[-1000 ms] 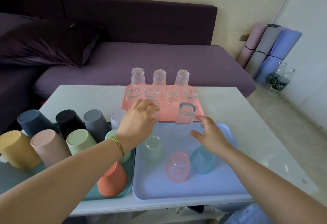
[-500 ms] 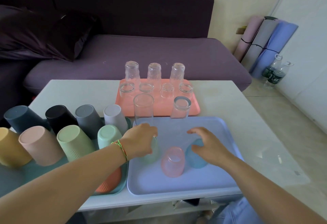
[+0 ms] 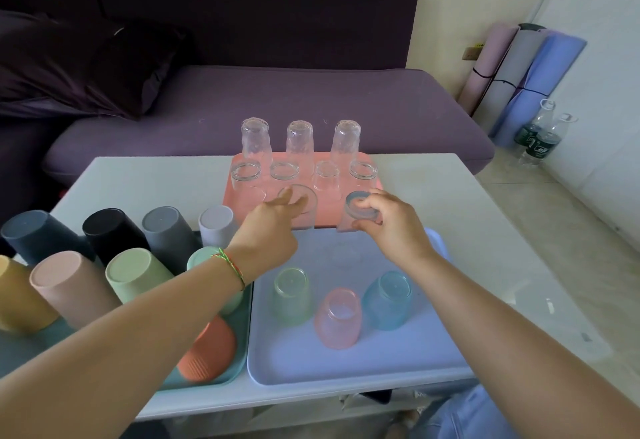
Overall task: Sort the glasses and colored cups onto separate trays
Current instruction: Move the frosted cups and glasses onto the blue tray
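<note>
Head view: both hands reach forward over a white table (image 3: 156,178) to where the pink tray (image 3: 230,203) meets the blue tray (image 3: 311,362). The left hand (image 3: 273,230), a thread bracelet (image 3: 232,265) on its wrist, grips a tall glass (image 3: 303,216), thumb and fingers curled round its upper part. The right hand (image 3: 394,227) holds a thick-based glass (image 3: 358,211) that is upside down, fingers clamped round its raised base. Both glasses sit side by side at the pink tray's near edge; whether they stand on it or are lifted, I cannot tell.

Seven clear glasses (image 3: 299,140) stand further back on the pink tray, three tall ones behind a row of four. On the blue tray, three tinted cups are upside down: green (image 3: 292,296), pink (image 3: 339,319) and blue (image 3: 388,300). The teal tray (image 3: 239,366) to the left carries opaque colored cups (image 3: 135,275), all upside down. A purple sofa (image 3: 277,102) lies beyond the table.
</note>
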